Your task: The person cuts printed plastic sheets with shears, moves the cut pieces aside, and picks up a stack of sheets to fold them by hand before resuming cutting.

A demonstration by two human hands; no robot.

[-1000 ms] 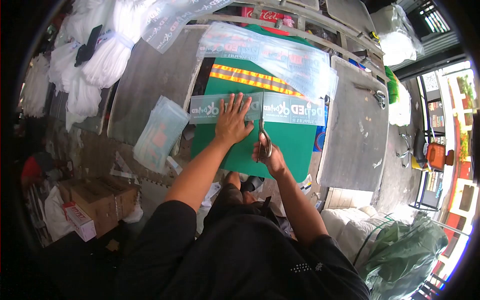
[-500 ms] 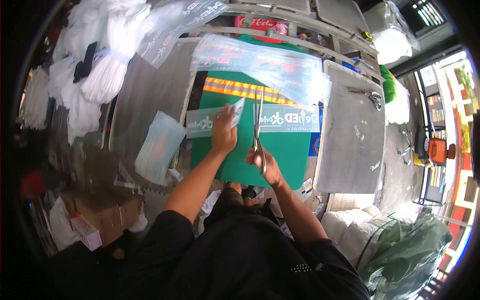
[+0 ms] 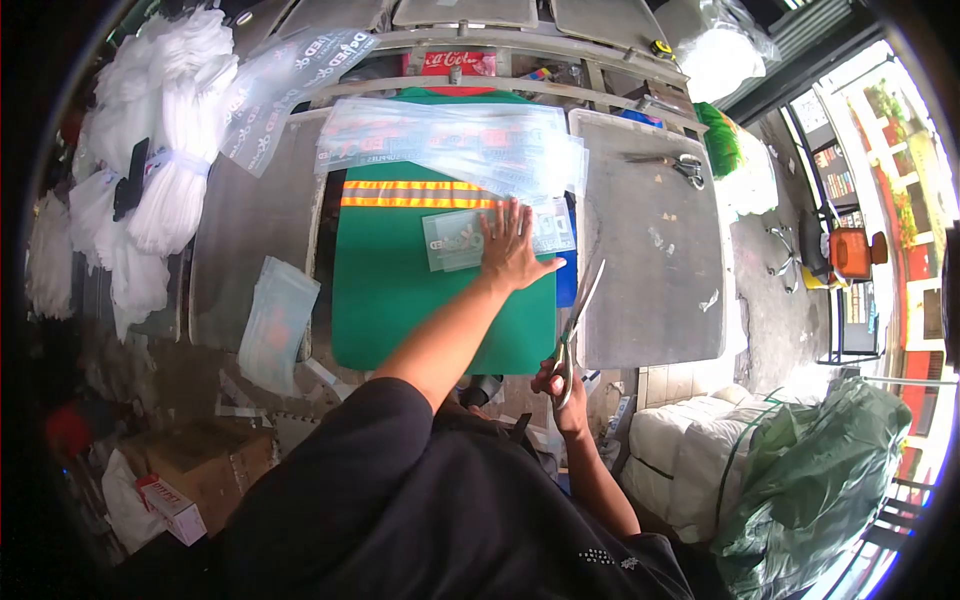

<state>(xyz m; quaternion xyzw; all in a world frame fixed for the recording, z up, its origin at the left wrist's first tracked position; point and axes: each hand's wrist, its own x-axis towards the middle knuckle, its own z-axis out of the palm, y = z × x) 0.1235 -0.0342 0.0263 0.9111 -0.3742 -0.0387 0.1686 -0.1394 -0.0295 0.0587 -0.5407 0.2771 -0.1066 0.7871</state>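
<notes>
My left hand (image 3: 511,250), fingers spread, lies on printed clear plastic pieces (image 3: 452,243) over the green cloth (image 3: 420,300). An orange and silver striped band (image 3: 410,194) crosses the cloth above them. Lower right, my right hand (image 3: 563,388) grips the scissors (image 3: 578,325) by the handles, their blades slightly apart and pointing up, just off the cloth's right edge. A stack of printed plastic sheets (image 3: 440,140) covers the cloth's upper part. Another small stack of plastic (image 3: 276,325) rests at the left.
Grey boards (image 3: 650,250) flank the cloth, with a second pair of scissors (image 3: 688,168) on the right one. White bundles (image 3: 170,150) hang at left. A metal rail (image 3: 500,83) runs behind. A cardboard box (image 3: 215,455) and wrapped bundles (image 3: 690,455) stand low on either side.
The view has shifted. My left hand has moved right and now lies flat on the plastic, whose pieces are together. My right hand has drawn the scissors down and right, off the cloth.
</notes>
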